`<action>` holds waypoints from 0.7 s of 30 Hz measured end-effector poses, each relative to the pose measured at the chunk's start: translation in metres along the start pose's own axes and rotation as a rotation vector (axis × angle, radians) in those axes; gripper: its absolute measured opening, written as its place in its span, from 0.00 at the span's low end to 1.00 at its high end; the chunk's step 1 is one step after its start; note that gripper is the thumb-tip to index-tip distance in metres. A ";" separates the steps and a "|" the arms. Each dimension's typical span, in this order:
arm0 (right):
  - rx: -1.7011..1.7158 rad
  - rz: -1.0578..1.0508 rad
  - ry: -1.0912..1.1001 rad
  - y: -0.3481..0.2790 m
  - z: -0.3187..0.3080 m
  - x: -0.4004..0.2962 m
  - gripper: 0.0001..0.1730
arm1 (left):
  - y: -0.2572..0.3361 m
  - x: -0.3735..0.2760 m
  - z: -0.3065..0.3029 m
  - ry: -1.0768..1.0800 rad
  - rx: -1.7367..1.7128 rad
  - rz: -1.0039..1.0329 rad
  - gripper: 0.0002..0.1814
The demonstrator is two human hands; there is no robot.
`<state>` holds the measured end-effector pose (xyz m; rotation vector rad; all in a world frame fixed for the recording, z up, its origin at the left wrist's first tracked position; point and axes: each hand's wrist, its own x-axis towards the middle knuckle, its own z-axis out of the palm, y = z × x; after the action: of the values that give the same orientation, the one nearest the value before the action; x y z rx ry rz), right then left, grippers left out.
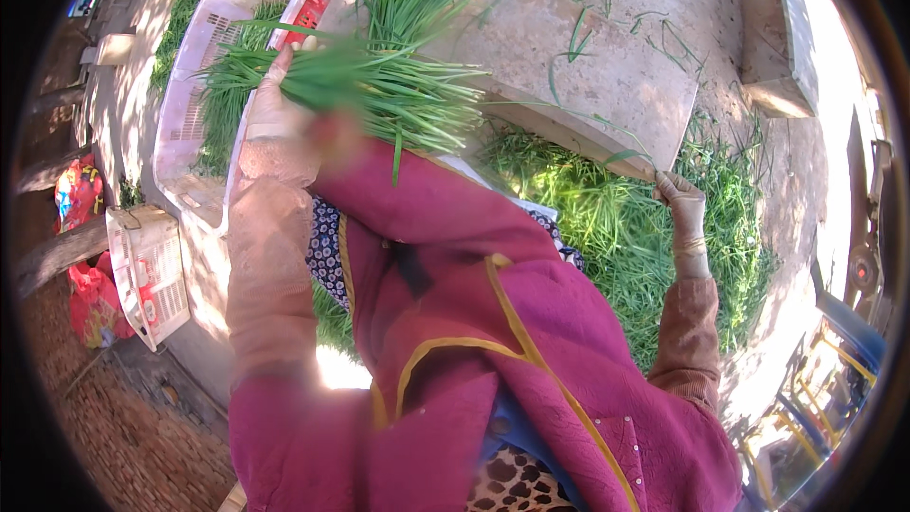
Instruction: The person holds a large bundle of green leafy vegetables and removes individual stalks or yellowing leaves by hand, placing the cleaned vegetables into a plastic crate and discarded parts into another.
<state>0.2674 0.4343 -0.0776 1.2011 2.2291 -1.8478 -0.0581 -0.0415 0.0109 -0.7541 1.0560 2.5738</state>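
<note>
My left hand (274, 96), in a pale glove, grips a bunch of long green chive-like leaves (426, 96) above my lap. Their pale cut ends point right, and a blur covers part of the bunch. Out to the right, my right hand (681, 195), also gloved, pinches a thin loose leaf blade (629, 154) over a heap of discarded greens (604, 227) on the ground. More of the same leaves (409, 3) lie in a pile on the stone slab (611, 64), beyond the held bunch.
Left of me stands a white plastic crate (188, 96) with greens inside. A smaller white crate (153, 277) and red plastic bags (92, 302) are farther left. Stray blades (579, 39) lie on the slab. A concrete block (778, 50) stands at the upper right, blue-and-yellow metal frames (817, 377) at the lower right.
</note>
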 end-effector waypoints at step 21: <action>0.407 -0.108 -0.601 -0.167 0.209 -0.003 0.18 | -0.024 -0.025 0.028 -0.053 0.256 -0.134 0.19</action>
<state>0.0849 0.2551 0.0002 0.4347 1.6676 -2.3718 -0.0375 -0.0063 0.0280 -0.6627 1.2427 2.2781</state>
